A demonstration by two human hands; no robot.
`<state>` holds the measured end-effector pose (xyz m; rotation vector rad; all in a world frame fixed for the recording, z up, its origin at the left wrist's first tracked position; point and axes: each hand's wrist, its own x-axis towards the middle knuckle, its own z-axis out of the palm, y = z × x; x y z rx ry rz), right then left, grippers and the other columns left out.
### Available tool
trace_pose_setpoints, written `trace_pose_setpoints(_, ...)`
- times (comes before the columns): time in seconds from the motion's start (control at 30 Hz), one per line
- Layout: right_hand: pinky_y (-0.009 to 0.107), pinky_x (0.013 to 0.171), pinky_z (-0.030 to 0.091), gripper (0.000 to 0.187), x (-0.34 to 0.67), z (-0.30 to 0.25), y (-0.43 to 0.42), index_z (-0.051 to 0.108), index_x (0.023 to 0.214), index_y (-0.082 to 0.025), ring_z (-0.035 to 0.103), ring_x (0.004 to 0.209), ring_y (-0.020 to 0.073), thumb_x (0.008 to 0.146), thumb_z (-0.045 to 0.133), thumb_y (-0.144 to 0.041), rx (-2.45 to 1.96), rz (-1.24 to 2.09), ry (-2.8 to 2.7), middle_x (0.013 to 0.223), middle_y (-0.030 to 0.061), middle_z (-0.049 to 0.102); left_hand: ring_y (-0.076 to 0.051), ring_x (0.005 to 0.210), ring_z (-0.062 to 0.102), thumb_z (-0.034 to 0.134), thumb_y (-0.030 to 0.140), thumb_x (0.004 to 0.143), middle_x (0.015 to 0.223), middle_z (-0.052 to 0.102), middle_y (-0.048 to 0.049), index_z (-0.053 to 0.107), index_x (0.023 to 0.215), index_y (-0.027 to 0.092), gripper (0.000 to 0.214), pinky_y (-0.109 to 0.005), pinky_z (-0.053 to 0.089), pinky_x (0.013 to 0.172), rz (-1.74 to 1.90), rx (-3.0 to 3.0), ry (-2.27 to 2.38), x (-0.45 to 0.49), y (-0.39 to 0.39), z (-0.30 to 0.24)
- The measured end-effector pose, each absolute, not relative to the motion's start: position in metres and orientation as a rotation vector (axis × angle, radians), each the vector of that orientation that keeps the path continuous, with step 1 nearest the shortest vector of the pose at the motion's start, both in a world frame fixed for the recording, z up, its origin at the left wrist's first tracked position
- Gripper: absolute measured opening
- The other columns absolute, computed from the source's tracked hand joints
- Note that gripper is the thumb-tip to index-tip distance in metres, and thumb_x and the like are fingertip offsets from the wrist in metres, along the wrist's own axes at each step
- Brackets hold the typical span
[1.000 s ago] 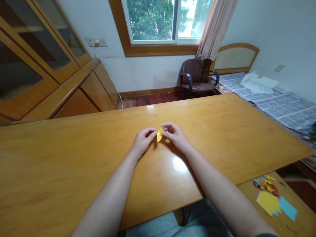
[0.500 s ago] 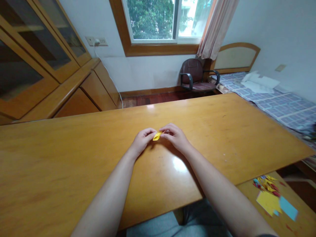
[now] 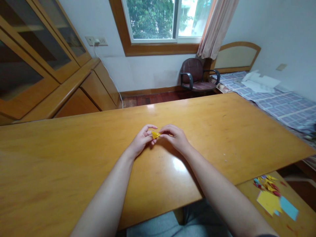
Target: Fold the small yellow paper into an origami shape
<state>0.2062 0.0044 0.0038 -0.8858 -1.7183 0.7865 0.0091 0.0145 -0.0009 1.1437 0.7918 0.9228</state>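
A small folded piece of yellow paper point(image 3: 155, 134) is pinched between both my hands over the middle of a long wooden table point(image 3: 74, 158). My left hand point(image 3: 142, 140) grips its left side with thumb and fingers closed. My right hand point(image 3: 175, 137) pinches its right end, fingers curled. Both hands rest low on the tabletop, fingertips almost meeting. Most of the paper is hidden by my fingers.
A lower wooden surface at the bottom right carries yellow and blue paper sheets point(image 3: 274, 201) and a pile of small coloured folded pieces point(image 3: 265, 183). A dark office chair point(image 3: 195, 77) and a bed point(image 3: 276, 98) stand beyond the table. Wooden cabinets point(image 3: 44, 65) line the left wall.
The yellow paper, upright and elongated a second ago, has been turned flat and folded smaller into a triangular shape. Both hands have stayed in place, only the fingers moving.
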Motion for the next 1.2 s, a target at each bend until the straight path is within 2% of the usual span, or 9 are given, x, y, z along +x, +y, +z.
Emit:
trace_pose_setpoints(0.13,0.032,0.076,0.052,0.01,0.205,0.002,0.004,0.072,0.089,-0.025,0.064,0.081,0.018,0.082,0.07,-0.032,-0.907,0.77,-1.692,0.088,0.0033,0.07,-0.011,0.05,0.056,0.065,0.024,0.076,0.065,0.062,0.0022,0.052,0.11,0.019,0.036,-0.02,0.044,0.046,0.913,1.14,0.778,0.01,0.014,0.0)
trace_pose_setpoints(0.3,0.033,0.076,0.052,0.011,0.203,0.002,0.003,0.071,0.086,-0.025,0.064,0.08,0.019,0.082,0.07,-0.035,-0.96,0.786,-1.629,0.086,0.0037,0.07,-0.012,0.059,0.059,0.062,0.038,0.082,0.074,0.063,-0.0016,0.058,0.1,0.017,0.027,-0.022,0.046,0.05,0.991,1.124,0.8,0.014,0.016,0.0)
trace_pose_setpoints(0.43,0.034,0.077,0.052,0.012,0.203,0.002,0.003,0.071,0.086,-0.025,0.064,0.08,0.0197,0.082,0.07,-0.036,-0.999,0.794,-1.602,0.086,0.0041,0.071,-0.013,0.065,0.063,0.061,0.041,0.082,0.081,0.065,-0.0018,0.058,0.095,0.017,0.027,-0.026,0.052,0.061,1.059,1.129,0.832,0.016,0.017,-0.001)
trace_pose_setpoints(0.6,0.035,0.078,0.051,0.012,0.203,0.002,0.004,0.072,0.085,-0.025,0.063,0.079,0.0198,0.081,0.071,-0.036,-1.02,0.77,-1.559,0.085,0.0039,0.07,-0.014,0.07,0.067,0.066,0.039,0.08,0.084,0.065,-0.0015,0.056,0.099,0.018,0.031,-0.028,0.054,0.069,1.118,1.17,0.862,0.016,0.016,-0.002)
trace_pose_setpoints(0.8,0.035,0.079,0.052,0.012,0.204,0.001,0.004,0.072,0.088,-0.025,0.064,0.08,0.0195,0.081,0.07,-0.035,-1.008,0.769,-1.575,0.087,0.0038,0.07,-0.013,0.074,0.067,0.082,0.03,0.064,0.087,0.064,-0.0005,0.056,0.096,0.018,0.043,-0.029,0.054,0.074,1.217,1.271,0.938,0.021,0.016,-0.002)
trace_pose_setpoints(1.2,0.032,0.078,0.054,0.02,0.203,-0.005,0.007,0.071,0.095,-0.023,0.066,0.081,0.0176,0.08,0.072,-0.036,-1.036,0.792,-1.552,0.092,0.0045,0.072,-0.014,0.073,0.064,0.079,0.031,0.067,0.08,0.065,-0.0004,0.06,0.084,0.016,0.029,-0.03,0.053,0.075,1.256,1.317,1.031,0.024,0.015,0.0)
